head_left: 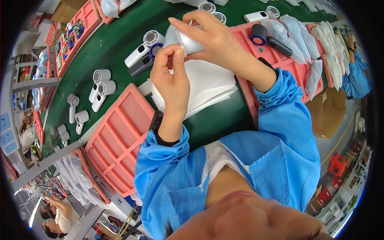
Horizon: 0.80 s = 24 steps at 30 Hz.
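Note:
Over the green bench, both hands work on a bagged handheld fan (191,43), white under a thin translucent bag and largely covered by my fingers. My right hand (221,45) is closed around it from the right, with the index finger stretched across its far side. At its near left, my left hand (173,76) pinches the bag's edge between thumb and fingers. Directly below the hands lies a stack of flat white bags (210,86). Just left of the hands rest a white handheld fan (138,54) and a dark one with a purple ring (142,65).
An upturned-looking pink divided tray (120,138) leans at the left. On the right, another pink tray (276,66) carries a dark fan (278,46) and bagged pieces (298,38). More white fans (104,90) lie far left. A cardboard box (328,112) stands right; a co-worker's blue sleeve (357,78) shows beyond.

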Available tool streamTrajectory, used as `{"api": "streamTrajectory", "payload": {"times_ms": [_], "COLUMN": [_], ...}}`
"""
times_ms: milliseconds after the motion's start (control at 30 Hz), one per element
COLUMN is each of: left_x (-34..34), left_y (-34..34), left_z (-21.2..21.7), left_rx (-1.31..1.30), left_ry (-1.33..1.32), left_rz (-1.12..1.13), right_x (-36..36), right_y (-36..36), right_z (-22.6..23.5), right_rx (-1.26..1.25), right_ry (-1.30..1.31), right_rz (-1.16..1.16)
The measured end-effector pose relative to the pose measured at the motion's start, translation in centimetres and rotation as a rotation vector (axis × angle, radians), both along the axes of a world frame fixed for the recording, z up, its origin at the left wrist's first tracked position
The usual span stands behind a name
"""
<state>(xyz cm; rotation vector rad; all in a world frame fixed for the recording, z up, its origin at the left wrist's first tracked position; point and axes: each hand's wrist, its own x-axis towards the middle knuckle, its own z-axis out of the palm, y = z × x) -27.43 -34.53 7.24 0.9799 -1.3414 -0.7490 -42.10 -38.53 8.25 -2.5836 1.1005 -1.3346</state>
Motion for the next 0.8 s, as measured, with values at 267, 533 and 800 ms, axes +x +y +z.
{"api": "streamTrajectory", "payload": {"times_ms": [267,533,800], "left_x": [-1.1,-1.9,2.4], "left_y": [0.8,0.0,-1.5], "left_z": [0.7,1.2,0.5], "left_rx": [-0.140,-0.088,-0.112], "left_ry": [-0.317,-0.201,0.109], "left_rz": [0.141,0.003,-0.394], "right_x": [-0.3,-0.8,-1.5], "right_y": [-0.3,0.0,0.5], "right_z": [-0.1,-0.1,1.0], "right_rx": [0.040,0.350,0.402], "right_ry": [0.044,-0.345,-0.215], "right_rz": [-0.033,-0.074,0.262]}}
